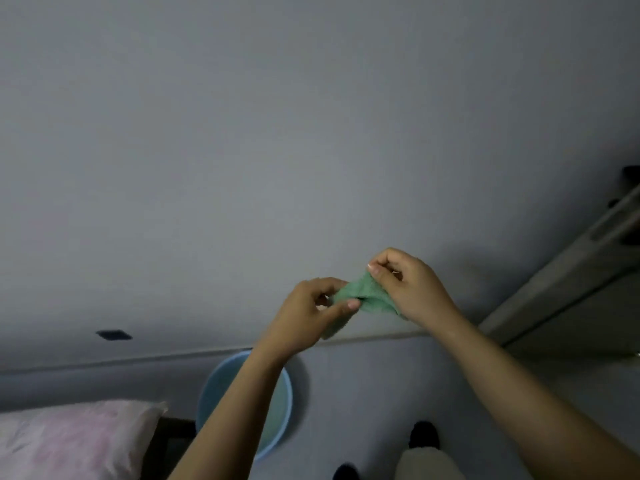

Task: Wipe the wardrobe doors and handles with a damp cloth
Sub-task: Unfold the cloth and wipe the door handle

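A small green cloth is stretched between both hands in front of a plain grey wall. My left hand pinches its left end between thumb and fingers. My right hand pinches the upper right end, and part of the cloth hangs down behind that wrist. A grey wardrobe door with a long bar handle runs along the right edge of the view, apart from both hands.
A light blue basin stands on the floor below my left forearm. A bed with a pink pillow fills the lower left. My feet in dark footwear are at the bottom. A small dark patch marks the wall low on the left.
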`<state>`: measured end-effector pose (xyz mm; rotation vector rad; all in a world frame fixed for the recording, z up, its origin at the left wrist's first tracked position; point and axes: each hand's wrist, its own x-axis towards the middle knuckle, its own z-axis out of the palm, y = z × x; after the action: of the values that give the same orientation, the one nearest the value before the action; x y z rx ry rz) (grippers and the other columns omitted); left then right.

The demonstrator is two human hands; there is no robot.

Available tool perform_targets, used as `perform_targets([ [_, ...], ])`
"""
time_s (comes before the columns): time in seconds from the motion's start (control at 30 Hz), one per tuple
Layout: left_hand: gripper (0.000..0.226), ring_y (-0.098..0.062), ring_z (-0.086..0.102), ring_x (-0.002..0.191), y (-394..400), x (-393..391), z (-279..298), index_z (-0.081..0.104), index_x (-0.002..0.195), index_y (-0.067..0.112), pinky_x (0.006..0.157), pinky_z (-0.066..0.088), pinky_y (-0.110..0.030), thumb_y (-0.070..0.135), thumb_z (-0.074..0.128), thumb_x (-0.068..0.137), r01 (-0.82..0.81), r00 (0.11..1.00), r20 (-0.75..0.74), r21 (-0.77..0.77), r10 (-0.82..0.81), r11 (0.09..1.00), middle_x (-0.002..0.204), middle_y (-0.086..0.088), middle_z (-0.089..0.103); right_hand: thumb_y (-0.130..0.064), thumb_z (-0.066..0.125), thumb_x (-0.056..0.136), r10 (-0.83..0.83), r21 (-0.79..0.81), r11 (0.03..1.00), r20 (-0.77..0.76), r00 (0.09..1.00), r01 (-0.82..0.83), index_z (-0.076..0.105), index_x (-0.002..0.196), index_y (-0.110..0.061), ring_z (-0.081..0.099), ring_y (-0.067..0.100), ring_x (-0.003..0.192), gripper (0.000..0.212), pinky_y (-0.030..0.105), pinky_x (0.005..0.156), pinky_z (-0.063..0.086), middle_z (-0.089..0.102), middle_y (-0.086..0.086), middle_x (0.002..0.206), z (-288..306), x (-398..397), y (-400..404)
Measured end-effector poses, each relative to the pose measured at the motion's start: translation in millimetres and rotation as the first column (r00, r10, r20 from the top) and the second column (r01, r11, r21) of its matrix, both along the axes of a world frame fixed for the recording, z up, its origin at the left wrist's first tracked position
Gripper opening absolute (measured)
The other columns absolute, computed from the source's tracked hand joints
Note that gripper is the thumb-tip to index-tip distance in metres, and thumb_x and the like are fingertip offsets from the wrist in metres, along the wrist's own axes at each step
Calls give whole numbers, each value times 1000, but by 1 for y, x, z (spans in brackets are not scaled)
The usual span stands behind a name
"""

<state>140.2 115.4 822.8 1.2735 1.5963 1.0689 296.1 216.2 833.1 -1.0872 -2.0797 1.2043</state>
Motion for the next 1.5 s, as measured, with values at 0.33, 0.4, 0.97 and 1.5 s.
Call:
perform_targets([
  [0.33, 28, -13, 54, 66, 95, 150, 39, 58, 84, 9, 60, 43, -22, 35, 70, 83, 370, 918, 141, 35, -371, 929, 70, 2, 59, -21, 61, 91, -289, 148, 942, -90, 953, 300, 56, 69, -32, 57, 9, 60, 25, 26, 59, 45, 60, -8, 65, 40, 174, 37],
  [0.4, 19, -14, 57, 69, 114, 186, 41, 61, 90, 9, 61, 45, -21, 23, 72, 84, 391, 908, 148, 44, -393, 919, 76, -3, 62, -19, 60, 91, -304, 206, 926, -83, 949, 315, 53, 70, -35, 54, 4, 60, 28, 19, 57, 42, 59, -10, 64, 42, 210, 48],
  [0.97, 28, -22, 69, 85, 245, 403, 66, 66, 98, 4, 73, 55, -29, 22, 70, 77, 361, 904, 233, 31, -358, 932, 92, -9, 71, -38, 64, 78, 20, -223, 974, -18, 1000, -23, 66, 79, -17, 60, -2, 68, 21, 14, 65, 44, 60, -11, 76, 66, 455, 200],
  [1.5, 24, -23, 62, 71, 331, 461, 4, 57, 74, 11, 66, 54, -34, 21, 77, 80, -245, 970, -28, -70, 243, 967, 73, -5, 62, -37, 59, 92, -619, 221, 783, 188, 763, 581, 62, 106, -13, 57, 17, 79, 28, 27, 64, 42, 64, 1, 92, -1, 488, 277],
])
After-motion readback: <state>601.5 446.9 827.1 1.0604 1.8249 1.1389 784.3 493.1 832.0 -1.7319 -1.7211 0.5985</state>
